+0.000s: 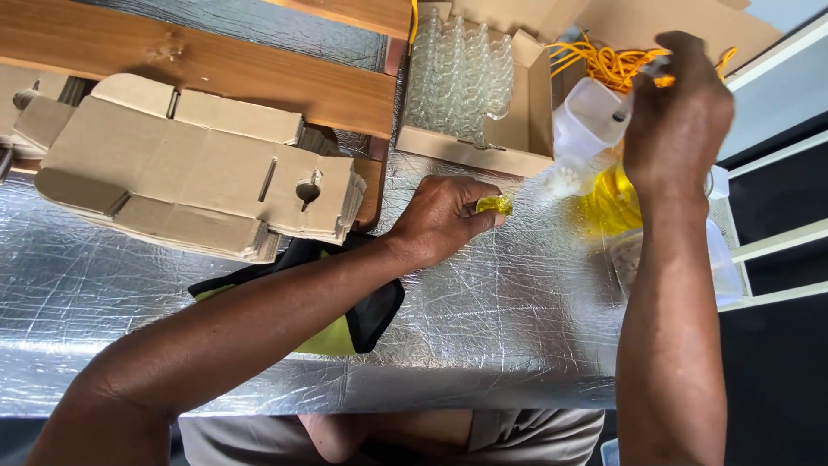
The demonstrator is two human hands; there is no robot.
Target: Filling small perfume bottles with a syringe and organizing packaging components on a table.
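Nearest the body, along the 6 o'clock edge of the foil-covered table [483, 345], lay open silver surface between the two forearms, bare from that edge up toward the hands. Crossed from 7 o'clock by the left forearm, passing over a black and lime-green pouch [362, 324] at the middle left. Pinched shut in the left hand [440, 220], near the middle of the table, sat a small clear bottle of yellow liquid [495, 204], held between thumb and fingertips just above the foil. Risen at 3 o'clock along the table's right edge, the right forearm, ending in the right hand [677, 121] closed around the top of a white plastic jug [586, 125], tilted, its mouth turned down toward 9 o'clock and just beside the small bottle. Below the jug, a pool of yellow inside a clear tub [720, 267] overhanging the right edge, close against white shelf rails [776, 242]. Stacked at 10 o'clock, flat cardboard box blanks [198, 164], crowding the left half, backed by a wooden plank [216, 65]. Farthest off, at 12 o'clock, an open carton [517, 138] of empty clear bottles [457, 73], and at 1 o'clock a tangle of yellow cord [604, 60] in a second carton.
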